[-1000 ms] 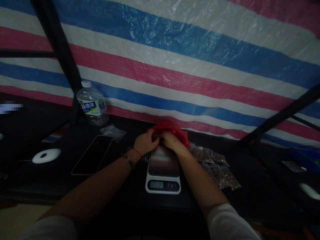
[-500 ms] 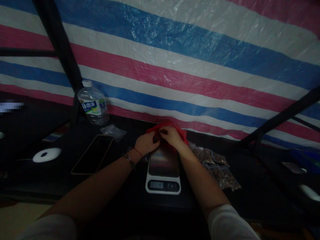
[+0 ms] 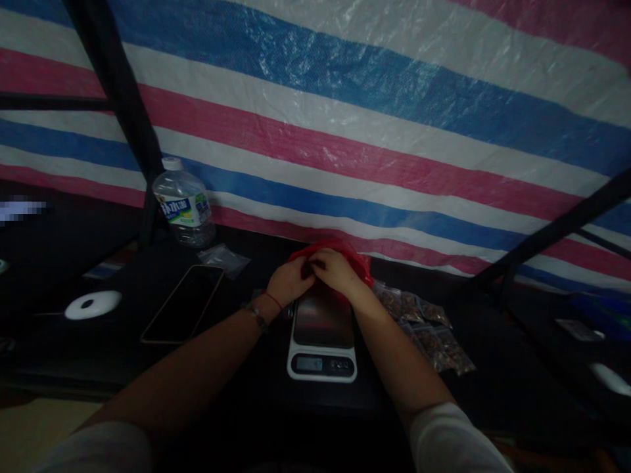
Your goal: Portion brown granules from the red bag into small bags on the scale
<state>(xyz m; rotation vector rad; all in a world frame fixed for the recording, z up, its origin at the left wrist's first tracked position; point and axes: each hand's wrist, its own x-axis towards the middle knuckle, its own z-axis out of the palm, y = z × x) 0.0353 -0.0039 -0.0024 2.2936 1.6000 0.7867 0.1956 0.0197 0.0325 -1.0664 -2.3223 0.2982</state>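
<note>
Where sleeves end, kitchen scale (image 3: 321,335) near on dark table (image 3: 231,387). Beyond its platform, left hand (image 3: 290,281) and right hand (image 3: 335,270) meet, fingers curled into red plastic bag (image 3: 357,261); grip unclear. Filled pouches (image 3: 428,328) right. Risk: bag slumps, contents spill.

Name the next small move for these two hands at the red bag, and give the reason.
Probably lift a small pinch out of the red bag and bring it back over the scale. Both the left hand and right hand meet at the bag's mouth just behind the scale, its platform looks bare, and filled small packets lie to its right.
</note>
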